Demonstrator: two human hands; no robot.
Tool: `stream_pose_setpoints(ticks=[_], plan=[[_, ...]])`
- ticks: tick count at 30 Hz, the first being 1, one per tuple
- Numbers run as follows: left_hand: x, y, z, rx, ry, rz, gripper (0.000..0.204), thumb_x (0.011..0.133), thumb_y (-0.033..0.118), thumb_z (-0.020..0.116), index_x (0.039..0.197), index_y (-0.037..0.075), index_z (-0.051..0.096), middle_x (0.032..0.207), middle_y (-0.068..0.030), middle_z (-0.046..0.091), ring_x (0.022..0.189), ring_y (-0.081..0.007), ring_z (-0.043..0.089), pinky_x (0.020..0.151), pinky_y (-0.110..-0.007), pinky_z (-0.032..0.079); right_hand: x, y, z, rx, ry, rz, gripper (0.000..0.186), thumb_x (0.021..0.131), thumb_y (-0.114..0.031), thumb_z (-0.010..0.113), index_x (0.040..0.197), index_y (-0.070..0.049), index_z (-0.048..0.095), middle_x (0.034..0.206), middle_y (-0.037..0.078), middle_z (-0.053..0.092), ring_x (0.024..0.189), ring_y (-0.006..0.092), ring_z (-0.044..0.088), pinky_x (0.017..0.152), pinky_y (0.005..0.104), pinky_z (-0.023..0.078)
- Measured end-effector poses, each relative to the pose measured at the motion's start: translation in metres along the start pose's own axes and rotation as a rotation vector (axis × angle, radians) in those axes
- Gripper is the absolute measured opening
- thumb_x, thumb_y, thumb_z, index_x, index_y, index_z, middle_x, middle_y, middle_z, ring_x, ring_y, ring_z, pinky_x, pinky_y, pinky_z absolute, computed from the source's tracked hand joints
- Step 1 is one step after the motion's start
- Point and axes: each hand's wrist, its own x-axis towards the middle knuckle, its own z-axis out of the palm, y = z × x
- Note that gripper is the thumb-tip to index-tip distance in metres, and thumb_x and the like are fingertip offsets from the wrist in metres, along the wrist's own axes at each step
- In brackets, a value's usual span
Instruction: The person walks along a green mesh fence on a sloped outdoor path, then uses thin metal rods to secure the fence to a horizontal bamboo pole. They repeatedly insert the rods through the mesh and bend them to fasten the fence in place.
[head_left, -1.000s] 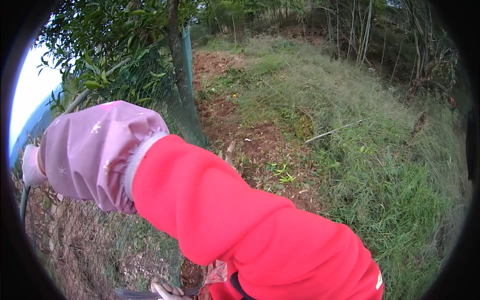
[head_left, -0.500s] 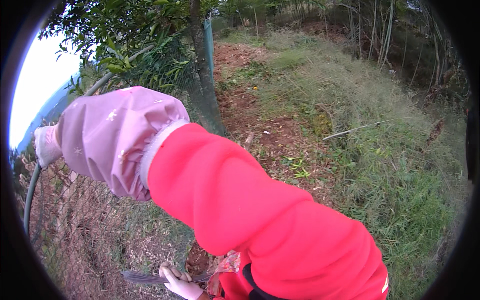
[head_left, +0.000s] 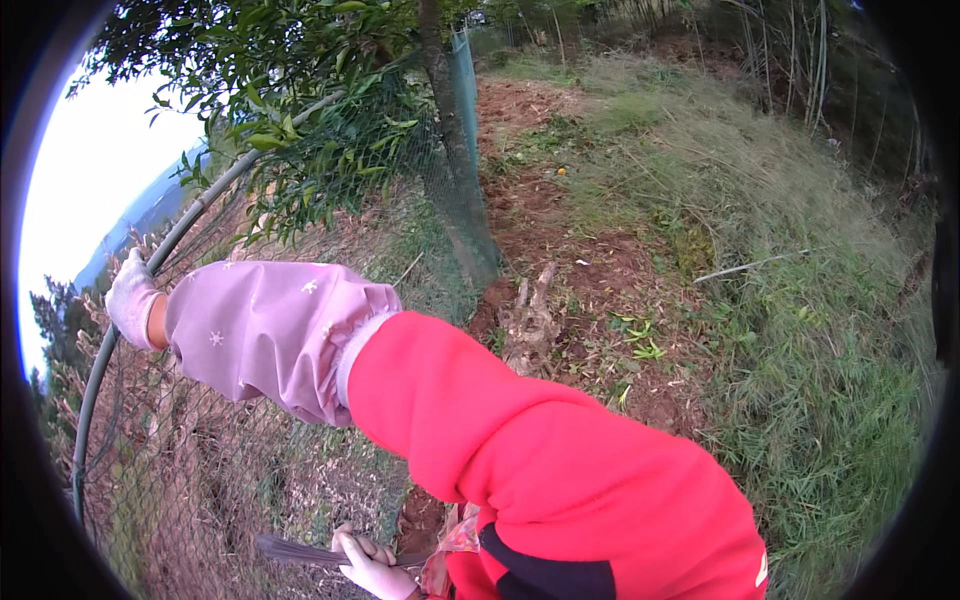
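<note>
My right arm, in a red sleeve and a pink patterned sleeve cover (head_left: 270, 335), reaches across to the far left. At its end, my gloved right hand (head_left: 133, 300) is closed around a curved grey-green pipe (head_left: 215, 190) along the top of the netting fence (head_left: 200, 470). Its fingertips are partly hidden behind the pipe. Low in the picture, my gloved left hand (head_left: 372, 568) is closed around a bundle of thin dark grey strips (head_left: 298, 552), which sticks out to the left. Beside that hand is a piece of clear patterned plastic (head_left: 460, 535), partly covered by my red sleeve.
A leafy tree (head_left: 450, 130) stands at the fence, with green netting (head_left: 466, 110) beside its trunk. A stump (head_left: 530, 325) rises from the reddish soil path. Tall grass (head_left: 800, 330) covers the right side, where a pale stick (head_left: 750, 264) lies.
The whole view has shifted, so the fence, tree and path sit farther right. More of the pipe shows above my right hand. My left hand still holds the bundle.
</note>
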Motion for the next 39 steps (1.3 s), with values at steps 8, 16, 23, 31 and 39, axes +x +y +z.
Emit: stream_pose_setpoints(ticks=[8,16,23,31,39], plan=[[-0.041,0.03,0.026,0.548,0.32,-0.056,0.042,0.087,0.034,0.066,0.113,0.002,0.063,0.103,-0.0157,0.065,0.091,-0.0249,0.06,0.08,-0.036,0.05,-0.003,-0.018,0.024,0.293,0.339,0.454,0.012,0.082,-0.019,0.061,0.089,-0.016,0.07,0.088,0.006,0.067,0.095,0.0223,0.059,0.086,0.0415,0.037],[-0.047,0.033,0.042,0.509,0.295,-0.058,0.044,0.085,0.036,0.068,0.113,0.003,0.063,0.103,-0.0163,0.065,0.09,-0.0254,0.06,0.08,-0.037,0.049,0.005,-0.015,0.042,0.664,0.348,0.4,0.003,0.078,-0.017,0.066,0.08,-0.017,0.066,0.072,0.006,0.067,0.074,0.0214,0.067,0.063,0.0354,0.046],[-0.054,0.033,0.042,0.532,0.328,-0.067,0.046,0.083,0.037,0.069,0.114,0.004,0.063,0.104,-0.0169,0.064,0.09,-0.0258,0.06,0.08,-0.037,0.049,0.002,-0.017,0.033,0.519,0.284,0.397,0.007,0.081,-0.02,0.065,0.087,-0.019,0.067,0.081,0.003,0.068,0.083,0.0198,0.066,0.07,0.0368,0.046],[-0.046,0.024,0.027,0.571,0.248,-0.003,0.045,0.083,0.039,0.069,0.115,0.008,0.061,0.097,-0.0141,0.059,0.082,-0.0225,0.054,0.074,-0.035,0.045,-0.023,-0.012,0.018,0.212,0.269,0.269,0.017,0.086,-0.022,0.059,0.099,-0.016,0.067,0.1,0.006,0.062,0.1,0.0234,0.057,0.091,0.0487,0.037],[-0.037,0.015,0.017,0.222,0.13,-0.004,0.034,0.09,0.033,0.06,0.112,0.008,0.057,0.076,-0.0053,0.046,0.059,-0.0145,0.038,0.053,-0.03,0.035,-0.003,0.022,0.037,0.324,0.212,0.222,0.016,0.083,-0.019,0.062,0.096,-0.013,0.066,0.092,0.005,0.065,0.091,0.0209,0.062,0.081,0.0361,0.042]])
